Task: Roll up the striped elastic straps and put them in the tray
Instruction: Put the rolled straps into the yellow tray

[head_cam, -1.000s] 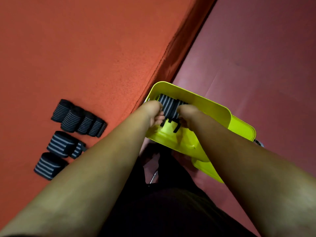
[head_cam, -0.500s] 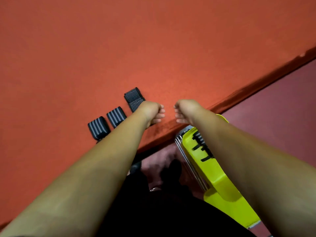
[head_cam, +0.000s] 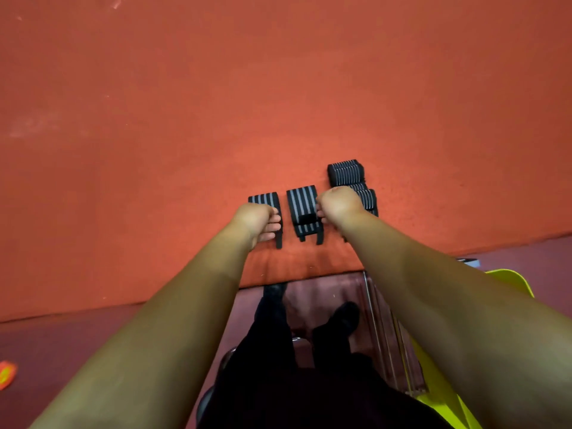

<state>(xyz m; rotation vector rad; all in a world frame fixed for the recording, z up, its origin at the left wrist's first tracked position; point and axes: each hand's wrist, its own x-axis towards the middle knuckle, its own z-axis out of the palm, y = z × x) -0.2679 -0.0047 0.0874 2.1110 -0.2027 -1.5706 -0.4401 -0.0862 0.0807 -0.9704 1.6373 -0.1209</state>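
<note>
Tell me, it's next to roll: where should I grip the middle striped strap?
Probably pinch the middle strap at its near end, from both sides: it lies flat, stripes running away, loose tabs nearest you, left hand and right hand flanking it.

No writing, label, brand, number or sign can be read anywhere. The straps point(head_cam: 301, 201) at 12 o'clock show only grey stripes on black. The tray point(head_cam: 513, 281) at 4 o'clock is plain yellow where it shows. An orange object point(head_cam: 6, 374) at 8 o'clock bears a yellow mark too blurred to read.
</note>
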